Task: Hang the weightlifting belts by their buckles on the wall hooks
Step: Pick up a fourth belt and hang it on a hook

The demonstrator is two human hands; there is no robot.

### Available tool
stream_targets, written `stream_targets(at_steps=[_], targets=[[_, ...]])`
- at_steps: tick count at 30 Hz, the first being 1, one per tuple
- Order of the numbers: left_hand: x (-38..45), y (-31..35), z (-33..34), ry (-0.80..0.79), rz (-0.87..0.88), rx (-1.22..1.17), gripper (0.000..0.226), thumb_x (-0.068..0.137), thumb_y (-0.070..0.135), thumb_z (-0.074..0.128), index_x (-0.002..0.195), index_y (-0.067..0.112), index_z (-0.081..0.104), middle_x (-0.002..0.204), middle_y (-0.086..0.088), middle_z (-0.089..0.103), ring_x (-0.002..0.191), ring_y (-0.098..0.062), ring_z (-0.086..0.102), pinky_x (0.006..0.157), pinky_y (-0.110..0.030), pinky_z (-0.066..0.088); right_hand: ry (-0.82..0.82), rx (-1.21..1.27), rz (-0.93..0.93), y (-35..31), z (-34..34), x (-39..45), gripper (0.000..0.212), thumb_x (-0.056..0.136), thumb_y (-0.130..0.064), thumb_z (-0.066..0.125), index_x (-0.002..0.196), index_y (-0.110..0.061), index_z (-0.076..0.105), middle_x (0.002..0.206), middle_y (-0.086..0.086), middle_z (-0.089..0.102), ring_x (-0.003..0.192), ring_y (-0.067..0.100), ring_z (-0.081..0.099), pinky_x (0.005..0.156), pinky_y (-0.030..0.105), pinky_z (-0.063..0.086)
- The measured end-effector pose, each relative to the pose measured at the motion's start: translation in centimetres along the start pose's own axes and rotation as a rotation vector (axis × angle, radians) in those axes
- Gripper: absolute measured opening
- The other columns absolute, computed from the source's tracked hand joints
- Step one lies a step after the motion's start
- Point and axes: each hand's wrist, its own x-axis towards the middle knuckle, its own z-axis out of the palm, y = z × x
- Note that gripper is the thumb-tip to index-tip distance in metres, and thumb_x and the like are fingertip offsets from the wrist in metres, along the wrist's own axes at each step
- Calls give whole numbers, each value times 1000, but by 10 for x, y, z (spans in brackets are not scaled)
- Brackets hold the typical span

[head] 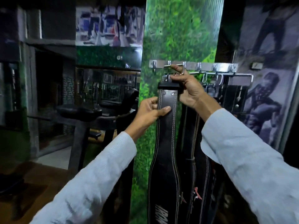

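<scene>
Your single head camera looked forward, slightly down, along both sleeved arms. Faced green wall panel [178, 38] and hook rail [192, 64] head-on, close, within arm's reach. No second view shared scene.

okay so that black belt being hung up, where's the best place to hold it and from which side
Probably two holds, as shown. The right hand pinches the metal buckle from the right, steering it at the hook rail. The left hand grips the narrow strap of the black belt from its left edge, below the rivets, steadying the hanging weight.
</scene>
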Motion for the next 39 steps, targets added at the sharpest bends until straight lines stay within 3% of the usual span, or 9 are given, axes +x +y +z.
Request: stream_targets(at_steps=[3,7,11,17,25,27,31,36,39], targets=[[19,6,-1,23,-52,-17,34,82,-11,75,115,-10,66,81,-3,79,67,-11,74,63,-26,62,29,28,19,-5,-1,14,40,91,8,57,117,-21,62,90,11,68,85,29,66,107,57,47],[26,-2,-7,45,-91,3,37,81,-11,76,116,-10,66,79,-4,79,64,-12,74,57,-25,60,36,16,100,0,-3,26,41,88,10,57,116,-18,62,101,18,67,116,44,60,114,66,39],[24,-20,-16,55,-123,15,34,82,-13,73,114,-6,67,76,-2,79,63,-10,74,56,-24,60,63,-21,203,15,-5,29,25,96,9,49,85,-14,53,86,15,70,92,35,72,106,53,50],[22,-44,-26,93,-176,-67,24,87,-1,75,110,-4,70,96,-12,79,72,-13,75,68,-26,62,104,-68,149,40,-12,28,8,98,-10,64,92,-7,69,93,14,72,81,25,69,72,36,64],[-32,-96,-36,-8,-383,52,38,79,-6,80,116,-6,70,95,-11,79,78,-16,76,72,-27,62,124,-304,261,117,-43,-39,41,96,-26,71,133,-15,58,119,-1,71,106,9,67,95,35,51],[-51,-113,-38,-28,-422,105,30,77,-7,81,106,-2,74,91,-7,80,76,-13,76,72,-25,62,120,-339,260,146,-52,-61,38,93,-16,74,128,-7,64,113,3,75,93,8,73,85,31,56],[-103,-152,-36,-107,-528,213,31,72,-15,81,85,12,73,72,11,77,69,0,71,67,-17,56,132,-478,311,204,-72,-107,28,85,0,77,112,-7,70,109,11,77,98,21,72,96,38,56],[-168,-198,-43,-73,-635,252,36,64,-16,86,93,4,75,88,-3,77,83,-12,72,79,-31,59,170,-595,451,259,-101,-170,40,78,2,82,114,-12,69,101,-2,78,89,6,75,85,25,59],[-203,-226,-39,-71,-736,285,38,59,-18,87,94,-5,76,77,9,77,74,-5,72,77,-29,60,151,-708,597,298,-119,-210,46,70,-7,90,111,-15,72,105,-2,79,97,11,75,92,31,59]])
